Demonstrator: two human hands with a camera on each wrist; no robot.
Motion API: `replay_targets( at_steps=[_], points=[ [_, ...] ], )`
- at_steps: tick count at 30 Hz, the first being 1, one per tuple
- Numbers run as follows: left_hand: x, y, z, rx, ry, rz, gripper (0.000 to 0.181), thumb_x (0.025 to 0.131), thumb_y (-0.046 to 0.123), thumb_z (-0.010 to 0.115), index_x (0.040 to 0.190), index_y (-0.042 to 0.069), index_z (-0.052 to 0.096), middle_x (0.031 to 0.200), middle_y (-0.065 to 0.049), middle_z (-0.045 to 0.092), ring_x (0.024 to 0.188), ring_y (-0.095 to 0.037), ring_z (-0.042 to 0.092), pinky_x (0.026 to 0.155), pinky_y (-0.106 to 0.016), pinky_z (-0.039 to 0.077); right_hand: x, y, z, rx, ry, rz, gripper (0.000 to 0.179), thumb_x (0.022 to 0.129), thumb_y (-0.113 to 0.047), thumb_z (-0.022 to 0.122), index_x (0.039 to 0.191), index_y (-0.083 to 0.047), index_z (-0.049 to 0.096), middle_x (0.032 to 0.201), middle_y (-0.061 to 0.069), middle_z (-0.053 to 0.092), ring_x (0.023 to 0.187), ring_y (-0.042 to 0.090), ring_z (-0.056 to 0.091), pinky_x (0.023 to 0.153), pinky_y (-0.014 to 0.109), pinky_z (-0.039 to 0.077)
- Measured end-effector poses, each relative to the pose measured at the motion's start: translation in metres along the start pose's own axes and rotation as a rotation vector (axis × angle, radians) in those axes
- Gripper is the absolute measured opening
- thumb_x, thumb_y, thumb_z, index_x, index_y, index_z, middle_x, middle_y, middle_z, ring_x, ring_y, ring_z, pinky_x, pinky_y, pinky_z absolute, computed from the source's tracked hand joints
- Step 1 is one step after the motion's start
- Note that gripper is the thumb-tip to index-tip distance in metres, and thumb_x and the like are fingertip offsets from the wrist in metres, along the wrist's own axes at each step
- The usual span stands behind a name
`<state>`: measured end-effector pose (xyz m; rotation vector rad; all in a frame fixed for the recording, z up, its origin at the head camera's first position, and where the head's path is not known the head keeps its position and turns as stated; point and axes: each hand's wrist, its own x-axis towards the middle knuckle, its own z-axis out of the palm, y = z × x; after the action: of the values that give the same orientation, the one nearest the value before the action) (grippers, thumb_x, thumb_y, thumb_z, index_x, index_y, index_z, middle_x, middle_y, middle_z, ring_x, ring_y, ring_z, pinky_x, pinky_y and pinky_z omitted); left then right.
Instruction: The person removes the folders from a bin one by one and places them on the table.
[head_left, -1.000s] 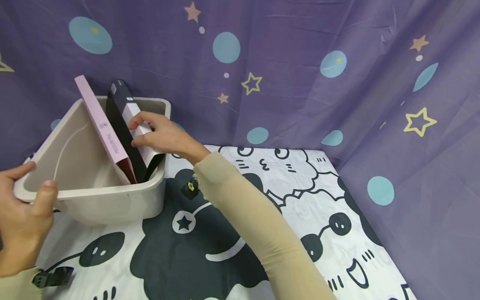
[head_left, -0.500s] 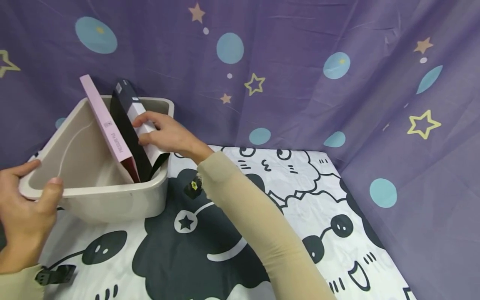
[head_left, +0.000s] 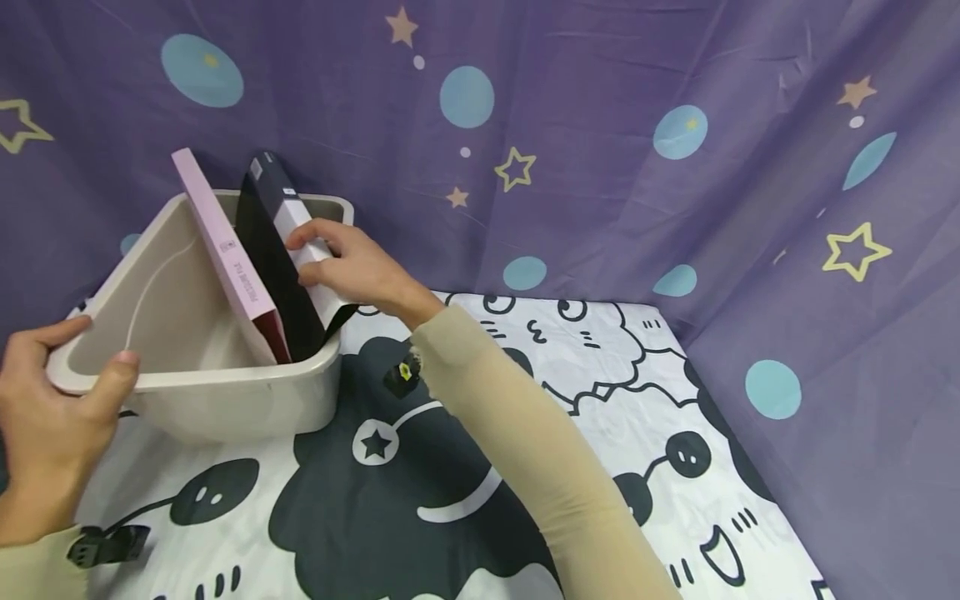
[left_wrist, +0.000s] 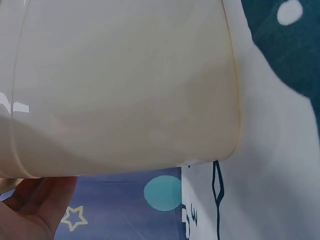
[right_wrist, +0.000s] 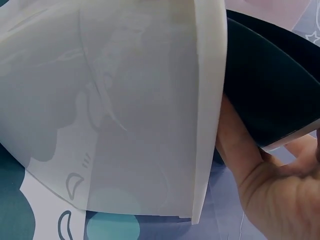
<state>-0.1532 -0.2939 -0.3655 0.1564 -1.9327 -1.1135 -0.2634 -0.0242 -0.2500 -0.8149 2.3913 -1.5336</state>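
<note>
A beige plastic bin (head_left: 232, 396) stands at the left, with a pink file (head_left: 225, 246) labelled "PRESSURE FILE" leaning inside it. To the right of that file leans a black binder (head_left: 273, 267) whose spine bears a white label. My right hand (head_left: 363, 271) grips the binder by its spine, thumb and fingers on its two sides. At the near left corner, my left hand (head_left: 63, 408) holds the bin's rim. The left wrist view shows mostly the bin's outer wall (left_wrist: 125, 90). In the right wrist view, the right hand (right_wrist: 280, 192) reaches past the rim to the binder (right_wrist: 265, 80).
A white cloth (head_left: 600, 367) with black cartoon figures covers the surface under the bin. Behind and to the right hangs a purple curtain (head_left: 585, 217) with stars and blue dots, close to the bin's back. Black straps (head_left: 108, 546) sit at the wrists.
The binder has risen slightly and shifted right in my right hand, widening its gap to the pink file. My left hand keeps its hold on the rim. The head view has turned slightly left.
</note>
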Motion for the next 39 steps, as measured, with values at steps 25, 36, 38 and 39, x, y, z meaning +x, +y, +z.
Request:
replay_targets(
  at_steps=[25,36,38,39],
  points=[
    [0.008,0.02,-0.008,0.26,-0.221,-0.26,0.076,0.071,0.028,0.082,0.139,0.035,0.049,0.138,-0.005,0.052,0.089,0.011,0.037,0.076,-0.012,0.026,-0.006,0.004,-0.025,0.048,0.006,0.073,0.034,0.077,-0.009,0.078,0.106,-0.014,0.061,0.087,0.008,0.063,0.072,0.018,0.06,0.064,0.026,0.05],
    [0.008,0.02,-0.01,0.258,-0.234,-0.247,0.076,0.073,0.028,0.081,0.141,0.033,0.048,0.144,-0.001,0.047,0.116,0.003,0.041,0.091,-0.009,0.025,-0.004,0.007,-0.018,0.177,-0.043,0.084,0.057,0.077,0.005,0.071,0.129,-0.014,0.057,0.101,0.01,0.062,0.077,0.022,0.064,0.067,0.03,0.054],
    [0.009,0.02,-0.011,0.264,-0.237,-0.254,0.076,0.073,0.028,0.081,0.141,0.033,0.047,0.144,-0.003,0.047,0.119,0.001,0.04,0.091,-0.009,0.025,-0.004,0.006,-0.017,0.196,-0.045,0.082,0.057,0.077,0.006,0.069,0.129,-0.013,0.056,0.101,0.011,0.062,0.077,0.023,0.064,0.067,0.031,0.054],
    [0.01,0.021,-0.011,0.266,-0.239,-0.254,0.076,0.073,0.029,0.081,0.142,0.033,0.047,0.145,-0.003,0.046,0.12,0.0,0.04,0.091,-0.009,0.024,-0.004,0.006,-0.017,0.207,-0.046,0.081,0.056,0.078,0.007,0.069,0.129,-0.012,0.056,0.101,0.011,0.061,0.077,0.024,0.064,0.067,0.032,0.055]
  ],
)
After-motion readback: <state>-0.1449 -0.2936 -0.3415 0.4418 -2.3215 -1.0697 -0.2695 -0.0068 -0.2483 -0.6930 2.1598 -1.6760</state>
